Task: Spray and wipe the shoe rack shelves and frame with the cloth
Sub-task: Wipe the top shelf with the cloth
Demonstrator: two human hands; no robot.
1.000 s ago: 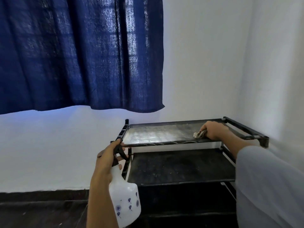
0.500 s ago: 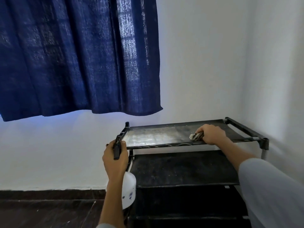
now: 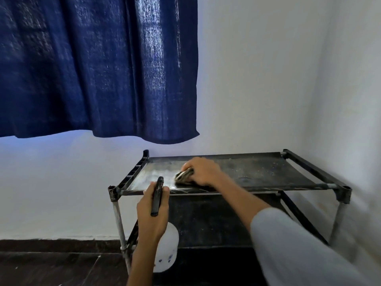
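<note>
While pressing the bunched cloth (image 3: 184, 176) on top shelf (image 3: 257, 172) of shoe rack (image 3: 342, 195), right hand (image 3: 203, 172) with fingers curled around it. Left hand (image 3: 153, 211) gripping spray bottle (image 3: 166, 247), near-left corner. Risk, probably: light rack sliding or tilting under push; bottle knocking the frame. Shelf black, wet-shiny at left, dusty specks at right.

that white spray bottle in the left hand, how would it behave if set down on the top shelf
The spray bottle probably feels fairly light: the left hand carries it alone by the black trigger head. Its body looks tall and rounded, so it may tip if nudged. The top shelf looks wet-shiny, so it might slide.
</note>
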